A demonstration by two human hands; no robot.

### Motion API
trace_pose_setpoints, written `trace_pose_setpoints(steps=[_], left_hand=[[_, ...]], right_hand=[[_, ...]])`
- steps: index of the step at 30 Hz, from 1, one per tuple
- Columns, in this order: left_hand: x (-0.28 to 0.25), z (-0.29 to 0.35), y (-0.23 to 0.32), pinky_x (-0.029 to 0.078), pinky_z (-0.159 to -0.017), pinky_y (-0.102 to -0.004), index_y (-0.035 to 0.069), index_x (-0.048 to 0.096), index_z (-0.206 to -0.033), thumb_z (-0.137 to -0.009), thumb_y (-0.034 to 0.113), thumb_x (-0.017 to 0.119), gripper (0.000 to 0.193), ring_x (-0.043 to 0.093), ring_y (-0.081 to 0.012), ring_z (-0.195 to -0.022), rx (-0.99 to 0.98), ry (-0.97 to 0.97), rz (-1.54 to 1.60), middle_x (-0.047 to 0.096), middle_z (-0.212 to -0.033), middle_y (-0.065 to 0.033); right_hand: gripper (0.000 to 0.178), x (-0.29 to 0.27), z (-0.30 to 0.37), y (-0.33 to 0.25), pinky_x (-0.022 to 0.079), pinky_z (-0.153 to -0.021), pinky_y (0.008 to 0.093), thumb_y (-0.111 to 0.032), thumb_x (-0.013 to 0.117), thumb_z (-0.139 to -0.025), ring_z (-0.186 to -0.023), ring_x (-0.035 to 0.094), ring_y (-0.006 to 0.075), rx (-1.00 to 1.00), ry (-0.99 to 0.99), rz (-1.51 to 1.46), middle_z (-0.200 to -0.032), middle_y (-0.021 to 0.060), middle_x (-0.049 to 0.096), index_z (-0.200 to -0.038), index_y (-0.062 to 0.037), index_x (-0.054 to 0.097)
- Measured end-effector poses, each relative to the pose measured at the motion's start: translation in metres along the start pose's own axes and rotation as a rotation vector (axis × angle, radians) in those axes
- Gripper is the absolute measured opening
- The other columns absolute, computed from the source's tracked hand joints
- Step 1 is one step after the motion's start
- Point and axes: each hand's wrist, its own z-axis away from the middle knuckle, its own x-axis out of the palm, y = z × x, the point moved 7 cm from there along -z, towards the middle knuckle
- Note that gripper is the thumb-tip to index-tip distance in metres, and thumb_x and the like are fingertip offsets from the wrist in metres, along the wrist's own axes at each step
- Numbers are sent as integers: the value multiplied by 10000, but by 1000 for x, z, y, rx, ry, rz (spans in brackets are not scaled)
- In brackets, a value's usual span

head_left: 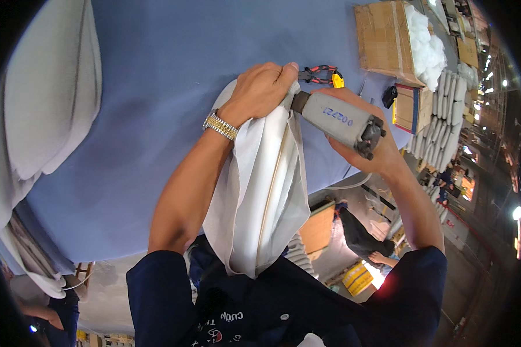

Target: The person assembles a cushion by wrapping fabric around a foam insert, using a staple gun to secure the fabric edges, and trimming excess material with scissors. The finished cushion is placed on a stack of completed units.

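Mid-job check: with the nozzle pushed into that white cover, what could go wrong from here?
1. The left hand bunches the white fabric cover around the tip of the grey handheld nozzle tool; if that grip loosens, the cover may slip off.
2. The cover hangs off the edge of the blue table, so its weight may drag it down.
3. The red-handled pliers lie just beyond the hands and might snag the fabric.

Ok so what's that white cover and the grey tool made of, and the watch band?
The white cover looks like thin woven fabric: matte, with soft folds. The grey tool seems to have a dull painted metal or hard plastic body; I can't tell which. The watch band looks like polished metal, with shiny silver and gold links.
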Motion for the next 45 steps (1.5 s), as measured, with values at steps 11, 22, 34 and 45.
trace_pose_setpoints(steps=[11, 22, 34, 45], left_hand=[[-87, 33, 76, 522, -732, -354, -12, 759, -761, -1055, 419, 414, 624, 655, -251, -684, 25, 210, 126, 713, -728, -158], [-163, 201, 255, 491, -854, -387, -38, 717, -705, -1113, 324, 331, 668, 629, -236, -711, 502, 585, -112, 686, -697, -152], [-43, 334, 248, 395, -1137, -545, -47, 742, -1045, -1118, 305, 232, 624, 699, -383, -1106, 865, 856, -288, 768, -1008, -187], [-27, 493, 195, 423, -1129, -542, -55, 686, -1258, -1001, 100, 549, 329, 631, -399, -1275, 844, 684, -147, 714, -1252, -235]], right_hand=[[695, 14, 60, -6, 506, -1025, 380, -70, 804, -752, -1176, 670, 315, -279, 379, -212, -1289, 158, 687, -1416, -69, 596], [515, 114, 53, 40, 506, -1026, 427, -152, 790, -853, -1170, 662, 356, -192, 254, -266, -1230, 172, 687, -1333, -34, 645], [1037, 73, 151, -197, 367, -1194, 465, -375, 907, -751, -1436, 465, 425, -728, 440, -400, -1563, 289, 434, -1553, 29, 389], [891, 171, 209, -230, 487, -1092, 411, -154, 885, -720, -1325, 606, 364, -623, 450, -222, -1470, 246, 572, -1503, 12, 492]])
